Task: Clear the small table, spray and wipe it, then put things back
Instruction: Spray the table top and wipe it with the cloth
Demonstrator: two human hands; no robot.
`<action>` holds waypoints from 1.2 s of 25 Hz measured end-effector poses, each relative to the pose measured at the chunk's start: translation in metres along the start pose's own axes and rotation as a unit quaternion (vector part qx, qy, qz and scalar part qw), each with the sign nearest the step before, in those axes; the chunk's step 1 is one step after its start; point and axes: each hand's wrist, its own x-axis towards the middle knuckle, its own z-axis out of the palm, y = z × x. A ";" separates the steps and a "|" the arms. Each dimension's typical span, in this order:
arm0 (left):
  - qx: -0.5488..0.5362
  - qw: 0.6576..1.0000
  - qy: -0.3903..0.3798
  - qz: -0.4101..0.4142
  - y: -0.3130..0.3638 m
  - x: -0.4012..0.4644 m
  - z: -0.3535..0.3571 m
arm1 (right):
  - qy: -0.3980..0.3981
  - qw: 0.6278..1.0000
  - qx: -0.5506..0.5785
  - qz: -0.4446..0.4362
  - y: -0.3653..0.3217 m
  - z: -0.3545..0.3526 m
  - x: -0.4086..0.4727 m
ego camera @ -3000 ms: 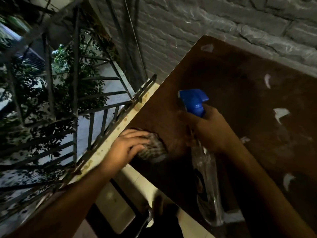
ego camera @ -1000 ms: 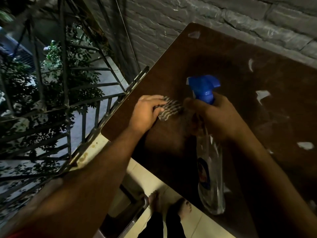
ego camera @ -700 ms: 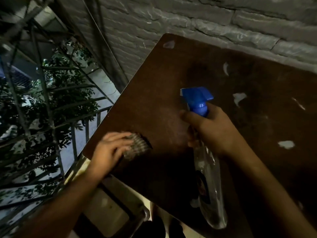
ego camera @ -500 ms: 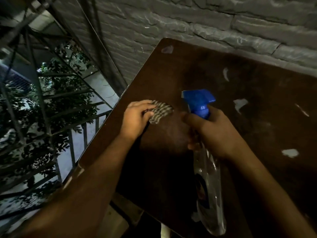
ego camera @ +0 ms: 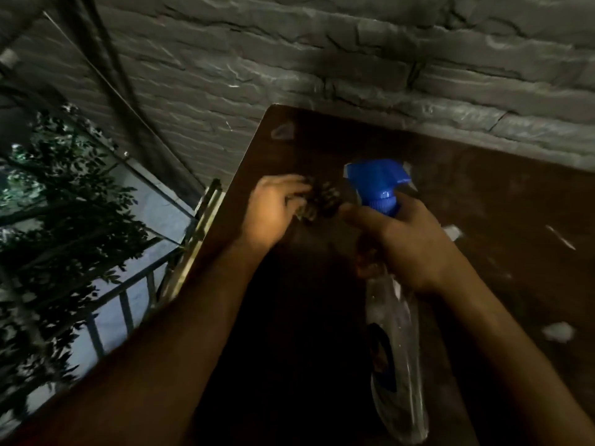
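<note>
The small dark brown table (ego camera: 483, 194) fills the right half of the view, its top marked with pale chipped spots. My left hand (ego camera: 273, 210) presses a checked cloth (ego camera: 318, 201) onto the table near its left edge. My right hand (ego camera: 405, 243) grips the neck of a clear spray bottle (ego camera: 399, 365) with a blue trigger head (ego camera: 376, 181), held above the table just right of the cloth. Much of the cloth is hidden under my fingers and blurred.
A grey brick wall (ego camera: 322, 59) runs directly behind the table. To the left stands a metal railing (ego camera: 125, 304) with leafy branches (ego camera: 64, 220) beyond it. The table's left edge lies close to the railing.
My left hand has swept the cloth back and forth across the table's left part and now sits farther up, close to the bottle's head. My right hand keeps holding the bottle.
</note>
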 end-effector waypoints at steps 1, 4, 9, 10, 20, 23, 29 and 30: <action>-0.017 0.998 -0.039 0.045 0.012 -0.019 0.006 | 0.008 1.000 0.005 0.002 -0.004 0.001 0.005; -0.054 0.984 -0.096 0.141 -0.004 -0.066 -0.003 | 0.045 0.999 -0.005 0.014 -0.011 -0.003 0.017; -0.007 0.998 0.060 -0.029 -0.041 0.079 -0.011 | 0.079 0.996 0.022 0.018 -0.015 -0.008 0.024; -0.013 0.995 0.078 -0.058 -0.032 0.109 -0.001 | 0.079 0.996 0.027 0.019 -0.013 -0.007 0.025; 0.052 0.997 0.042 -0.023 0.015 0.121 0.036 | 0.091 0.993 0.046 0.059 0.000 -0.042 0.031; 0.051 0.987 0.095 -0.117 0.032 0.159 0.049 | 0.103 0.992 0.043 0.058 0.001 -0.053 0.032; 0.014 0.999 -0.017 0.032 0.108 0.084 0.090 | 0.098 0.987 0.078 0.097 -0.004 -0.057 0.031; 0.005 0.996 -0.048 0.075 0.110 0.064 0.090 | 0.095 0.988 0.070 0.099 -0.003 -0.057 0.032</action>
